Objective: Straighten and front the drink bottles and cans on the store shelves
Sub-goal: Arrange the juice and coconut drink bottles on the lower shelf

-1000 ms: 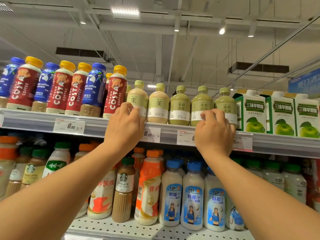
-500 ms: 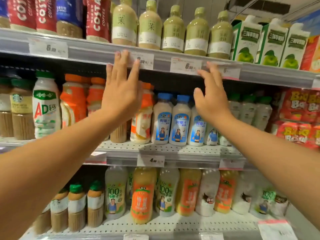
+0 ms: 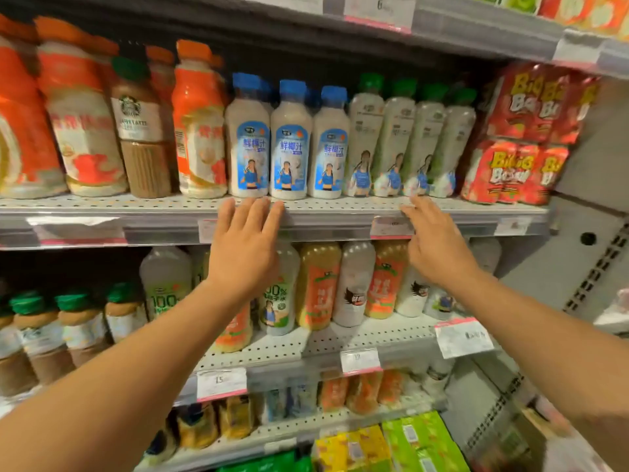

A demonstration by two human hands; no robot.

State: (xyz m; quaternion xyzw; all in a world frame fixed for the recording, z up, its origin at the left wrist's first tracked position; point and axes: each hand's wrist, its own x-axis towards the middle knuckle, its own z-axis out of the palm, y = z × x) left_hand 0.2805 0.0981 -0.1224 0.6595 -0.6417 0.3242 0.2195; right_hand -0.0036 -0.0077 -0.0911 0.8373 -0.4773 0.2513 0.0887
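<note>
Grey perforated store shelves (image 3: 340,207) are stacked with drinks under price-tag rails. Three blue-capped coconut juice bottles (image 3: 289,141) are stood upright at the middle shelf's front edge, labels facing out, touching side by side. Just below them the left hand (image 3: 245,253) and right hand (image 3: 435,243) are raised with fingers straight and spread, nothing held. Green-capped white bottles (image 3: 401,137) are ranged just right.

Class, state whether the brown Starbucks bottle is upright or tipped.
Upright: the Starbucks bottle stands on its base on the shelf, green cap on top.
</note>
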